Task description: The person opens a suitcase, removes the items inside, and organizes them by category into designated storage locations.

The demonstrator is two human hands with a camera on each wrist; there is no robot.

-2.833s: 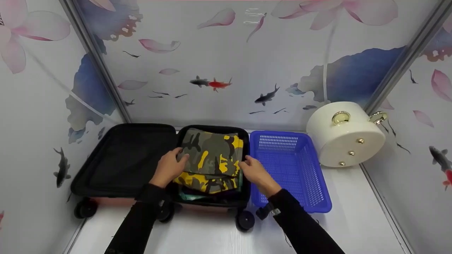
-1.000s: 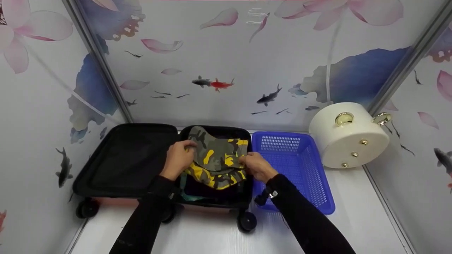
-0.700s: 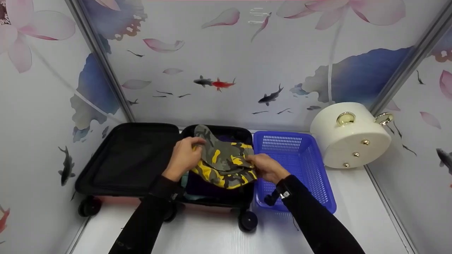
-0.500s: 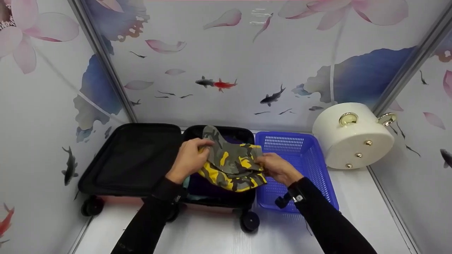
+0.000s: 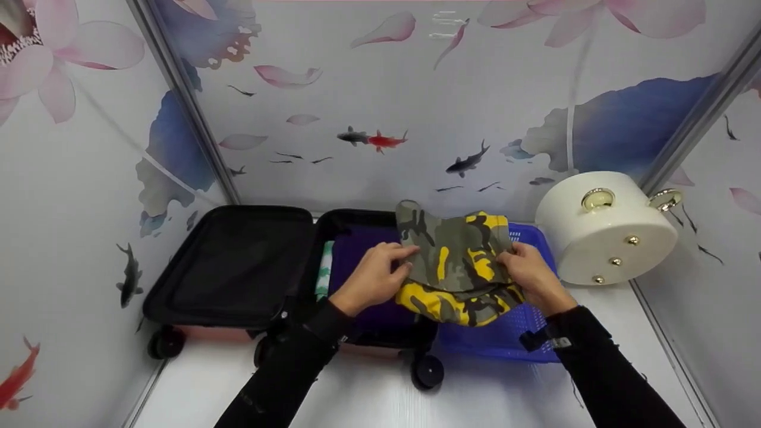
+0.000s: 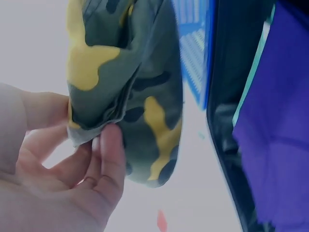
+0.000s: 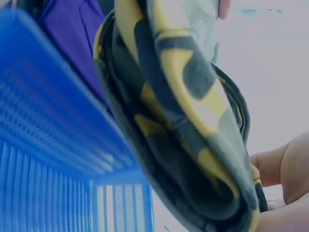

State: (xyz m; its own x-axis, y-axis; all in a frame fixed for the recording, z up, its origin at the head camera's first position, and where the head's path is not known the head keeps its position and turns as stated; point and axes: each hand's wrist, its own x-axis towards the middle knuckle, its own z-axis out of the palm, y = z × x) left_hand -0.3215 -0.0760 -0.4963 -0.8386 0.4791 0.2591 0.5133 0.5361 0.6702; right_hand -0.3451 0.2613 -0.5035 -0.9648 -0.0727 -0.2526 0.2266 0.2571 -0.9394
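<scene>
A folded camouflage garment [image 5: 455, 246] in grey, black and yellow is held up between both hands, overlapping the blue plastic basket [image 5: 542, 241] and the suitcase's right edge in the head view. My left hand [image 5: 371, 279] pinches its left side; the left wrist view shows thumb and fingers on the folded cloth [image 6: 159, 111]. On the other side my right hand [image 5: 532, 274] grips the right edge, partly hidden behind the fabric in the right wrist view. Inside the open suitcase [image 5: 425, 342], a purple cloth [image 5: 357, 238] and a green-and-white cloth [image 5: 324, 270] lie exposed.
The suitcase's black-lined other half [image 5: 232, 261] lies flat at the left, wheels [image 5: 428, 373] facing me. A round cream-white case [image 5: 606, 232] with gold handles and studs stands right of the basket. White printed wall panels [image 5: 380, 77] enclose the back and sides.
Both hands have lifted the folded camouflage garment out of the suitcase and carried it right, over the basket. The purple cloth beneath has come into view.
</scene>
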